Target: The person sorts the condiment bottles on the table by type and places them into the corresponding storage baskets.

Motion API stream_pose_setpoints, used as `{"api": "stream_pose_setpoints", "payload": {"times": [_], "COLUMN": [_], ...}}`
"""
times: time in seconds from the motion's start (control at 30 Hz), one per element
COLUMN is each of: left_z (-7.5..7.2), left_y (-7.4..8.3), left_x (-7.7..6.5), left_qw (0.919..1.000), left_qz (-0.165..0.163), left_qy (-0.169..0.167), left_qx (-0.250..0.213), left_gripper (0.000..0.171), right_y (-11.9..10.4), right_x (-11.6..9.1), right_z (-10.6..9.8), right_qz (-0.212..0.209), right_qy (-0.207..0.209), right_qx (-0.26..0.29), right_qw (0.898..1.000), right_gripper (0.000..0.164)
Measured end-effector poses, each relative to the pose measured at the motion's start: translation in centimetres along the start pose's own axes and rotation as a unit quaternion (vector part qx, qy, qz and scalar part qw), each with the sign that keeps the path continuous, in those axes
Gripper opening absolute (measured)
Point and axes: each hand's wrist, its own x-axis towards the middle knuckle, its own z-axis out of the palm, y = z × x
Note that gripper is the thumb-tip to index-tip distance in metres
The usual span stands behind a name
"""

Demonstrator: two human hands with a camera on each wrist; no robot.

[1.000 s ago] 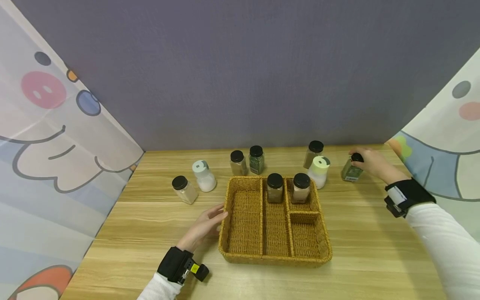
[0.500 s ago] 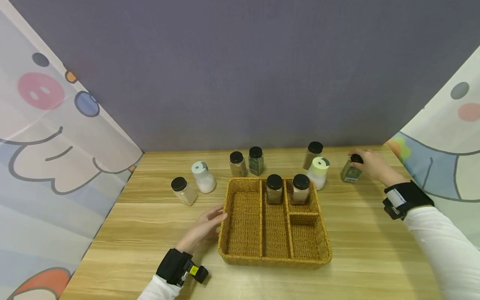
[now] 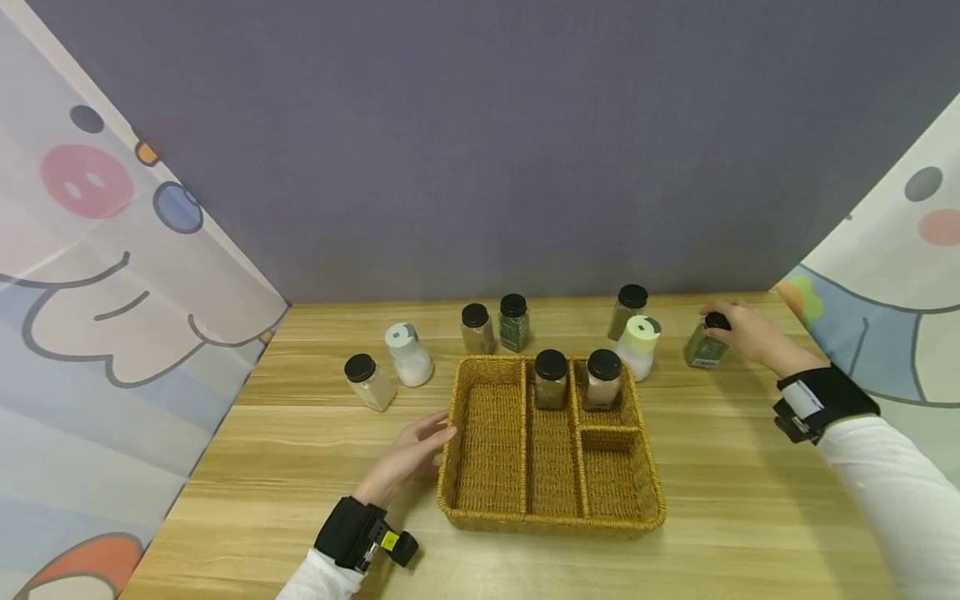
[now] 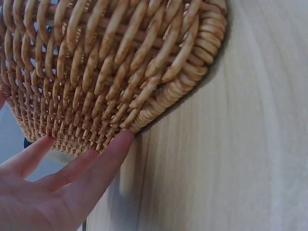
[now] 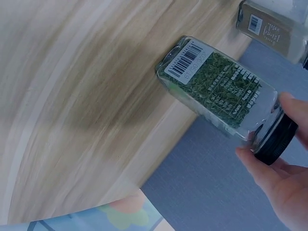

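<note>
My right hand (image 3: 752,335) pinches the black cap of a clear spice jar (image 5: 216,86) filled with green dried herbs, at the right back of the table. In the right wrist view thumb and fingers lie on either side of the cap, and a barcode label shows. The jar's base looks to be on or just at the wood; I cannot tell which. My left hand (image 3: 408,458) rests against the left wall of a divided wicker basket (image 3: 486,515), fingers straight. The left wrist view has its fingertips touching the weave (image 4: 101,72) low down.
Two black-capped jars (image 3: 551,379) (image 3: 602,379) stand in the basket's back compartments. Behind it are a brown-powder jar (image 3: 477,329), a green herb jar (image 3: 513,323), another black-capped jar (image 3: 627,312) and a yellow-topped shaker (image 3: 637,346). Left of it stand a white-topped shaker (image 3: 408,354) and a pale-powder jar (image 3: 371,383).
The view shifts very slightly. Both hands keep their places, the right at the herb jar's cap, the left at the basket's side.
</note>
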Motion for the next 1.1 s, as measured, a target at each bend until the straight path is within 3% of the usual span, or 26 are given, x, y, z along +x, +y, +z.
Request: {"api": "stream_pose_setpoints", "payload": {"times": [0.5, 0.77, 1.1], "left_z": [0.0, 0.0, 0.1], "left_y": [0.1, 0.0, 0.0], "left_x": [0.0, 0.0, 0.0], "left_qw": [1.0, 0.9996, 0.9999], "left_qz": [0.001, 0.01, 0.004], "left_qy": [0.009, 0.013, 0.012], "left_qx": [0.003, 0.024, 0.011], "left_gripper": [0.068, 0.068, 0.068], "right_y": [-1.4, -2.5, -4.3], "right_x": [-1.2, -2.4, -3.3], "right_z": [-1.0, -1.5, -2.3], "right_qz": [-0.033, -0.083, -0.153], "right_qy": [0.025, 0.06, 0.084], "right_qx": [-0.001, -0.025, -0.047], "right_qw": [0.999, 0.994, 0.984], "right_gripper": [0.032, 0.031, 0.034]}}
